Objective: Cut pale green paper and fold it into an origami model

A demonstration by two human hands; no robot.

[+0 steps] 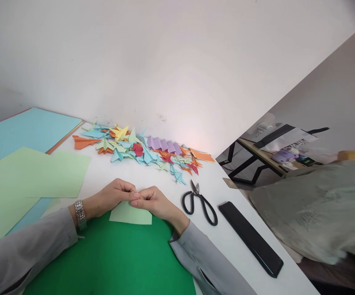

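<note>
A small light green sheet of paper (130, 214) is pinched at its far edge by both my hands, above a large green sheet (112, 254). My left hand (114, 198), with a metal watch (80, 215) on its wrist, is closed with thumb and forefinger on the paper. Touching it at the fingertips, my right hand (155, 201) is closed on the same edge. The fingers cover the top of the paper, so any fold there is hidden. To the right of my right hand lie black-handled scissors (199, 203), blades partly apart.
Folded paper pieces (140, 151) in several colours pile along the wall. Large light green sheets (32, 176) and a light blue sheet (32, 129) lie left. A long black object (251, 239) rests near the right edge. Beyond it are a person's sleeve or back (319, 213) and another table (260, 157).
</note>
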